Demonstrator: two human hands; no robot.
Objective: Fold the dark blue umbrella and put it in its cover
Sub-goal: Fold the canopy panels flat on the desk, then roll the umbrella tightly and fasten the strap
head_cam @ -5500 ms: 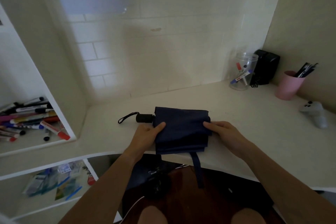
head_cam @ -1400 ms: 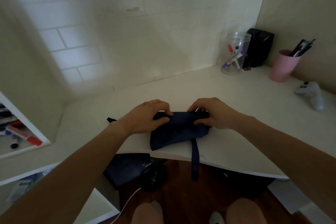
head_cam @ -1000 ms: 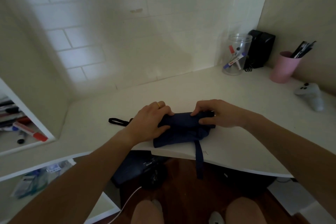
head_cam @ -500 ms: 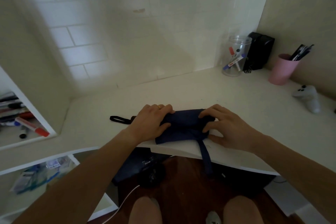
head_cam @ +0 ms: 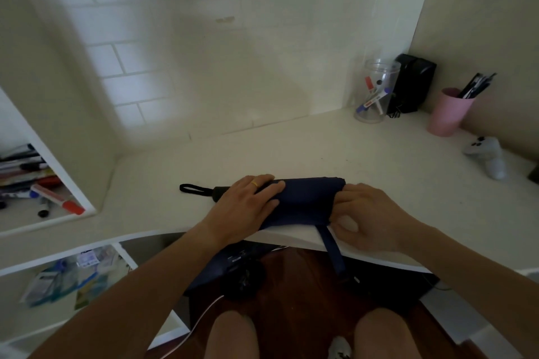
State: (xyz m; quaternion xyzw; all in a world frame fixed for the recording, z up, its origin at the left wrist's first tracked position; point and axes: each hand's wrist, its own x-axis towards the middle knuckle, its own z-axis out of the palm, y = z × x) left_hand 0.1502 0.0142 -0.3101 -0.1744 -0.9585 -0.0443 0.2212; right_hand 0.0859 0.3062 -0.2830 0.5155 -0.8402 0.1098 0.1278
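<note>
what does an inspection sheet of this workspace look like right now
surface: white desk, umbrella at its front edge
job's things: dark blue umbrella rolled, strap hanging off the edge; cover not identified
clutter: clear jar of markers, pink cup of pens, game controller, black box
grippers: left hand presses the umbrella; right hand grips its end
cables: white cable under desk
surroundings: tiled wall, shelf with markers

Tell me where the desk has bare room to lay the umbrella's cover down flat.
Bare desk stretches behind the dark blue umbrella, up to the tiled wall. More lies to the left, past the wrist strap, and to the right of the right hand. The far right corner is crowded: clear jar, pink cup, white controller.
</note>
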